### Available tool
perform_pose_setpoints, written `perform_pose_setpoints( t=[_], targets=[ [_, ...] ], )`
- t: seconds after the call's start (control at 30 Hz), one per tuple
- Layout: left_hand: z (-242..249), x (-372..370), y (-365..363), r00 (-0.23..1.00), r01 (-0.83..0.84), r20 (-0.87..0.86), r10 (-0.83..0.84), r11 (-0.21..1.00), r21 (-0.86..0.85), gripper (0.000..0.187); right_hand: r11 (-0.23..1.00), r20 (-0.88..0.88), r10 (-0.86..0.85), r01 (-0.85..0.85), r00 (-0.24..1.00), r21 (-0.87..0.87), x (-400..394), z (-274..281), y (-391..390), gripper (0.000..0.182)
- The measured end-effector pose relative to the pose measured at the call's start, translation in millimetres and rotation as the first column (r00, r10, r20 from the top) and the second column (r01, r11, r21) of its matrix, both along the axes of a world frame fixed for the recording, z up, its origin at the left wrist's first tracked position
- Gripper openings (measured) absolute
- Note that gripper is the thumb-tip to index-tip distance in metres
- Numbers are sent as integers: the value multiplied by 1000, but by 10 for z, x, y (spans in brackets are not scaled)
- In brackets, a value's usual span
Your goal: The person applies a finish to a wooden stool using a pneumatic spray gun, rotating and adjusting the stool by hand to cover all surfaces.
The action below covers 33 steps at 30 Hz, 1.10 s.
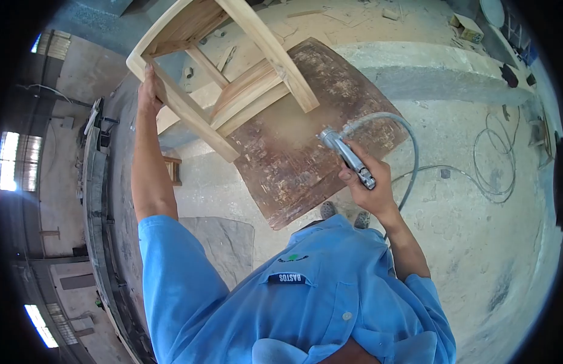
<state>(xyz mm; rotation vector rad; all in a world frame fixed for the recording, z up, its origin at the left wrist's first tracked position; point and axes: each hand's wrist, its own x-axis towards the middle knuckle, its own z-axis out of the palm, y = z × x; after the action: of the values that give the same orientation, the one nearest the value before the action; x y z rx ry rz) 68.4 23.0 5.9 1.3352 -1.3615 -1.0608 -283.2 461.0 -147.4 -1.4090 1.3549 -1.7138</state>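
Left hand [149, 91] gripping wooden chair frame [233, 79], tilted over brown board [293, 151]; right hand [363, 182] clutching air gun [348, 156], hose [409, 151] trailing

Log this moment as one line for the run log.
left hand: holds wooden frame tilted | right hand: grips air tool, nozzle toward frame | hose trails | brown board beneath

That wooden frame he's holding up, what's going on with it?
A person in a blue shirt holds an unfinished wooden chair frame tilted up by one rail with the left hand. The right hand has a grip on an air blow gun on a grey hose, aimed at the frame above a worn board.
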Motion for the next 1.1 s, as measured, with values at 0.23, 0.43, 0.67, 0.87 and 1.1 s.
perform_pose_setpoints(
  t=[0.23, 0.43, 0.67, 0.87, 1.1],
  targets=[
    [103, 18, -461, 1000, 19, -13, -18, 997, 74, 95, 966, -200, 250, -259, 947, -20, 577, 218, -427, 62],
    [136, -73, -871, 965, -233, 114, 236, 972, -42, 94, 940, -51, 205, -182, 978, 288, 303, -93, -561, 58],
    [103, -391, -814, 734, -385, 389, 557, 813, -438, 88, 953, -311, 3, 91, 950, 288, -810, 76, -1201, 47],
    [85, -335, -822, 793, -316, 360, 492, 837, -448, 73, 993, -467, 22, 34, 884, 112, -1702, 491, -2758, 49],
    [56, -448, -659, 840, -277, 318, 440, 851, -447, 55, 990, -386, 136, -139, 913, 18, -1847, 527, -4753, 48]
  ],
)
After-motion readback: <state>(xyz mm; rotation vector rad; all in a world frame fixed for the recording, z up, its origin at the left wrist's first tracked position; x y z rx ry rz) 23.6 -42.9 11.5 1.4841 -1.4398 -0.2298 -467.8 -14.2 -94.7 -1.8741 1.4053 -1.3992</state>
